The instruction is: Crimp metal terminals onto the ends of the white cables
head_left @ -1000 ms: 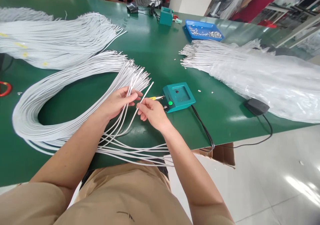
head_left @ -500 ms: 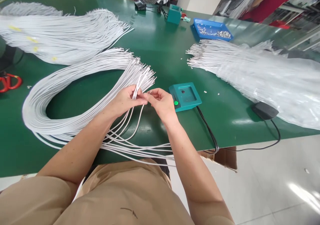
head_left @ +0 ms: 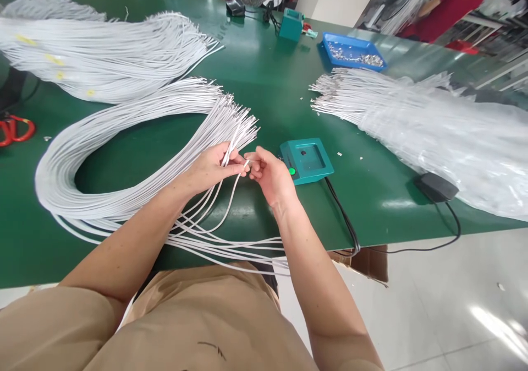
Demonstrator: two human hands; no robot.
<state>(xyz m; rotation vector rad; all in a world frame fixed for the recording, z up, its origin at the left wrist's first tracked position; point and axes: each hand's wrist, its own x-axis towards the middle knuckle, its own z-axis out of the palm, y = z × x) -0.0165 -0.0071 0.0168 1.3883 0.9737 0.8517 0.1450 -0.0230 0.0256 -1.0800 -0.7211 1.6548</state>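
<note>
Several white cables run up through my left hand, which is closed on them. Its thumb and forefinger pinch one cable near the end. My right hand is beside that end, its curled fingertips closed on the thin tip; the exact grip is partly hidden. A large looped bundle of white cables lies to the left, with its cut ends just beyond my left hand. Close to the right of my right hand sits a teal box-shaped device with a lit green button.
Another cable bundle lies at the back left, near red-handled scissors. On the right are plastic-wrapped cables and a black pedal-like block. A blue tray holds small metal parts. People sit beyond the table.
My right hand has turned and drawn slightly to the right, its fingers now more open around the cable tip. My left hand keeps hold of the cables. The view has shifted slightly.
</note>
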